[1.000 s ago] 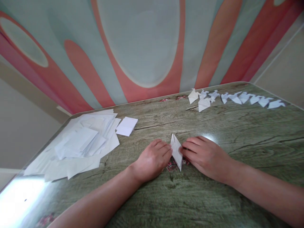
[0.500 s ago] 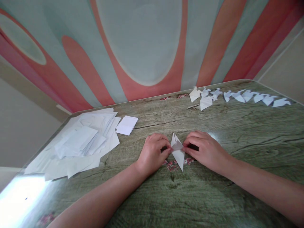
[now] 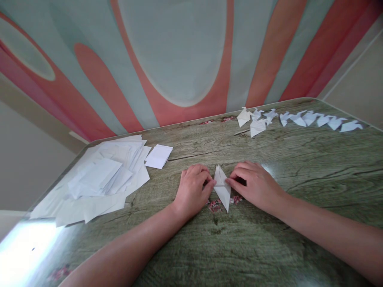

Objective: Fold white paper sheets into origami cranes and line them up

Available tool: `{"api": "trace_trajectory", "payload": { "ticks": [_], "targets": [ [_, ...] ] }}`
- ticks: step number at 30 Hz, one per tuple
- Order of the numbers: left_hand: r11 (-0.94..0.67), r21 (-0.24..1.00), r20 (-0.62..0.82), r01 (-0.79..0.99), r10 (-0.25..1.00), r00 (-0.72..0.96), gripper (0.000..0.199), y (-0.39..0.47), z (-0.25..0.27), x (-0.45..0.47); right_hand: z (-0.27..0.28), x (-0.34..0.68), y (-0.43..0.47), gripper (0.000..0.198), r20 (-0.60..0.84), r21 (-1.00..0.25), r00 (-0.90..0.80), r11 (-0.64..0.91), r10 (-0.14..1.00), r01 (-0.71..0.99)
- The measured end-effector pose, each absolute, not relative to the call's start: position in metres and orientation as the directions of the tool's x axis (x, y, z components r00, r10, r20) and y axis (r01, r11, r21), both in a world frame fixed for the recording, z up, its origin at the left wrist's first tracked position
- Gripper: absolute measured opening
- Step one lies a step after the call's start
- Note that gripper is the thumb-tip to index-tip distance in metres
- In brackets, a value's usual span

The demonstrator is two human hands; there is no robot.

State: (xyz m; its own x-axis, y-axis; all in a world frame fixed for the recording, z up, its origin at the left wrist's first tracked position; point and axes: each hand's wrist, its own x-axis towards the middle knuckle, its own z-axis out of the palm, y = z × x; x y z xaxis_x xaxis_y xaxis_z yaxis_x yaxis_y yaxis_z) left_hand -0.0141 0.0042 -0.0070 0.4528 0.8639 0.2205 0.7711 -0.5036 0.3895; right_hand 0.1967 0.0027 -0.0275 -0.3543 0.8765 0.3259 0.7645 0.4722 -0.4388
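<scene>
A white folded paper diamond lies on the table in front of me, one long point toward me and a split point at the far end. A crease runs across its middle. My left hand pinches its left corner between thumb and fingers. On the opposite corner, the thumb and fingertips of my right hand close over the paper's edge. Both hands rest low, close to the tabletop.
The wood-patterned table reaches back to a painted wall. At left lies a spread pile of white paper, with a small stack of paper squares beside it. Several folded paper birds line the far right.
The raised upper flap of the folded paper has come down and lies flat, showing the crosswise crease. My right fingers have shifted slightly onto its right corner. The view has tilted a little.
</scene>
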Motion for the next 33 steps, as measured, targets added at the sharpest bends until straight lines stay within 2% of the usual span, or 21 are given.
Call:
{"api": "trace_trajectory", "payload": {
  "ticks": [8, 13, 16, 19, 22, 24, 28, 33],
  "targets": [
    [-0.569, 0.274, 0.259, 0.775, 0.820, 0.510, 0.010, 0.005, -0.008, -0.011, -0.029, 0.196, 0.004, 0.020, 0.343, -0.341, -0.384, 0.494, 0.857, 0.799],
    [-0.798, 0.098, 0.293, 0.595, 0.594, 0.749, 0.020, 0.001, -0.010, -0.017, -0.029, 0.195, 0.003, 0.019, 0.325, -0.332, -0.405, 0.504, 0.854, 0.797],
    [-0.853, 0.023, 0.263, 0.522, 0.509, 0.820, 0.029, -0.005, -0.011, -0.019, -0.030, 0.195, 0.003, 0.018, 0.329, -0.347, -0.401, 0.505, 0.855, 0.791],
    [-0.853, -0.011, 0.198, 0.522, 0.510, 0.837, 0.036, -0.012, -0.009, -0.017, -0.028, 0.194, 0.001, 0.013, 0.379, -0.378, -0.392, 0.527, 0.838, 0.761],
    [-0.834, -0.038, 0.142, 0.551, 0.541, 0.829, 0.033, -0.018, -0.005, -0.013, -0.025, 0.194, -0.002, 0.037, 0.410, -0.337, -0.533, 0.666, 0.740, 0.665],
    [-0.827, -0.053, 0.118, 0.560, 0.552, 0.825, 0.031, -0.019, -0.003, -0.011, -0.025, 0.194, -0.005, 0.049, 0.358, -0.311, -0.631, 0.725, 0.688, 0.614],
    [-0.822, -0.047, 0.102, 0.567, 0.561, 0.821, 0.037, -0.021, -0.002, -0.012, -0.029, 0.197, -0.006, 0.062, 0.246, -0.325, -0.655, 0.697, 0.715, 0.639],
    [-0.818, -0.037, 0.063, 0.573, 0.571, 0.819, 0.041, -0.022, -0.003, -0.015, -0.035, 0.198, 0.001, 0.064, 0.191, -0.300, -0.649, 0.673, 0.736, 0.676]
  ]
}}
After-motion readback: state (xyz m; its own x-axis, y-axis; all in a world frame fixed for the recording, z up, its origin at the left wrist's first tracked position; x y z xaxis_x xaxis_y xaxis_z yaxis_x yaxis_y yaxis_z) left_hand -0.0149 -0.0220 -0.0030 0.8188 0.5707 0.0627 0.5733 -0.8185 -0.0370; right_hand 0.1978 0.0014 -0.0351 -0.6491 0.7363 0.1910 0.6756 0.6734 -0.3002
